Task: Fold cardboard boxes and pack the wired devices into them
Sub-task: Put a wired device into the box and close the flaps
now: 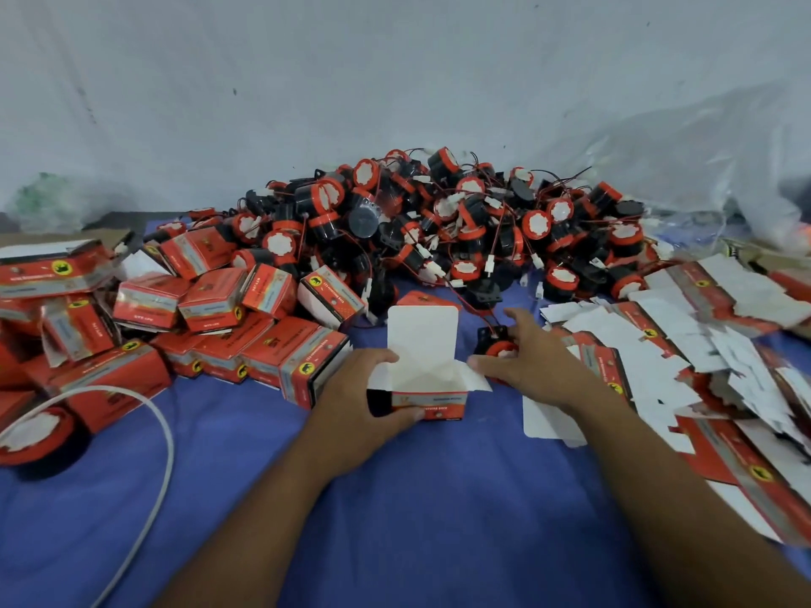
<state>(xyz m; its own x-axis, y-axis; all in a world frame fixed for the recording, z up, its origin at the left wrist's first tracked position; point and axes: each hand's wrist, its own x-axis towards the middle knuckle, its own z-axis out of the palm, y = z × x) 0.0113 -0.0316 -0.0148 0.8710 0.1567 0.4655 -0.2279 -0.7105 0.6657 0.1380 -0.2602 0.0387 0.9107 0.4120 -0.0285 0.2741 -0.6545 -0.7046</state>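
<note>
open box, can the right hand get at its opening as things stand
Probably yes. The right hand, gripping a device, sits right beside the open box; the lid flap stands up at the back and the left hand holds only its left side.

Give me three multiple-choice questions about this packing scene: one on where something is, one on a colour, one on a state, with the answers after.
1. Where do the flat unfolded boxes lie relative to the held box?
A) To its left
B) To its right
C) Underneath it

2. What colour is the cloth under everything?
A) Blue
B) Green
C) Yellow

3. What state is the box in the left hand in?
A) Taped shut
B) Flat
C) Open, with its lid flap up

Answers:
1 B: they spread out beyond the right hand, which grips a wired device.
2 A: blue shows between the arms.
3 C: its white inside is visible.
</note>
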